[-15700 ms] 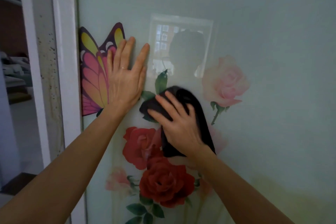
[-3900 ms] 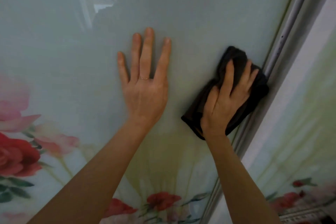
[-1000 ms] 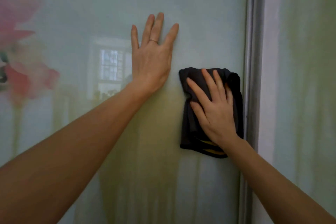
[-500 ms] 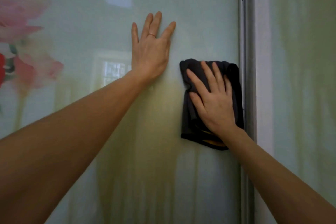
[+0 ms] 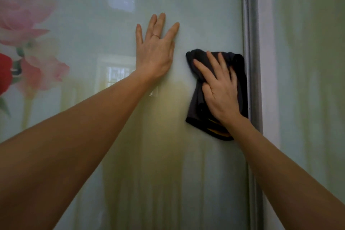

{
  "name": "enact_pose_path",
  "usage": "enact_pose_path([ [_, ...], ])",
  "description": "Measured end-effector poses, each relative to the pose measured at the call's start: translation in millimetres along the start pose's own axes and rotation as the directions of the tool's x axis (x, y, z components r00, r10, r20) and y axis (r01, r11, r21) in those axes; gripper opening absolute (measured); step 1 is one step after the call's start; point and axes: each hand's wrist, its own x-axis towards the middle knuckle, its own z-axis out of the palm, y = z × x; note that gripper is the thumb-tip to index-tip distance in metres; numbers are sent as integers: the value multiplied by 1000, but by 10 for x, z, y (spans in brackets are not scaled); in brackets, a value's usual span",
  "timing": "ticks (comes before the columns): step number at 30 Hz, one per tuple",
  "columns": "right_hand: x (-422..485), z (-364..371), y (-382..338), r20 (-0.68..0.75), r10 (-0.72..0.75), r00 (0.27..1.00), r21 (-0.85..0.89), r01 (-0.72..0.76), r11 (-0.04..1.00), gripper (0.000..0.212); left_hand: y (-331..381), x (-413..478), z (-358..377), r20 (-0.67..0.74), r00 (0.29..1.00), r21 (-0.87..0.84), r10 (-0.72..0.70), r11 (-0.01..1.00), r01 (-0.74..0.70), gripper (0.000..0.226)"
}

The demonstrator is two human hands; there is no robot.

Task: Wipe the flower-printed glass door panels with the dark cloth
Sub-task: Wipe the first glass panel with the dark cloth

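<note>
- The left hand [image 5: 155, 56] lies flat on the glass door panel [image 5: 112, 164]; its fingers are straight and a little apart; it holds nothing; there is a thin ring [image 5: 155, 36] on one finger.
- The right hand [image 5: 220, 93] presses the dark cloth [image 5: 196, 110] flat on the same panel; its fingers are straight and spread on top of the cloth, not curled round it.
- The cloth is bunched and folded; it sits at the right edge of this panel, touching or just beside the grey frame strip [image 5: 250, 24]; a bit of yellow shows at its bottom edge.
- The printed pink flowers [image 5: 22, 15] are far off to the left, well apart from the cloth.
- I think the wiping is now in the middle of the job; the cloth has got to the far right side of this panel, so this row looks nearly done.
- The part of the glass under the cloth may need wiping too; I cannot tell from the shine which bits are clean.
- The next panel [image 5: 308, 80], past the strip, has no cloth on it; it probably comes after this one.
</note>
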Motion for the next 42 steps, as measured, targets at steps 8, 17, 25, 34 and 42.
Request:
enact_pose_path([
  [8, -165, 6, 62, 53, -54, 997, -100, 59, 993, 56, -7, 9, -18, 13, 1000, -17, 9, 1000, -9, 51],
  [17, -251, 100, -205, 53, -54, 997, -154, 61, 986, 58, -30, 10, -14, 14, 1000, -23, 10, 1000, -9, 50],
  [25, 53, 68, -183, 37, 78, 996, -89, -74, 993, 58, -181, -45, -72, -4, 1000, 0, -6, 1000, 6, 51],
  [34, -255, 218, -525, 53, -211, 976, -152, 217, 964, 51, -365, -146, -97, -65, 998, 55, 14, 998, -11, 50],
  [42, 69, 233, -370, -32, -72, 997, -135, 67, 989, 52, -807, 17, -379, -94, 995, 84, -43, 995, 51, 46],
])
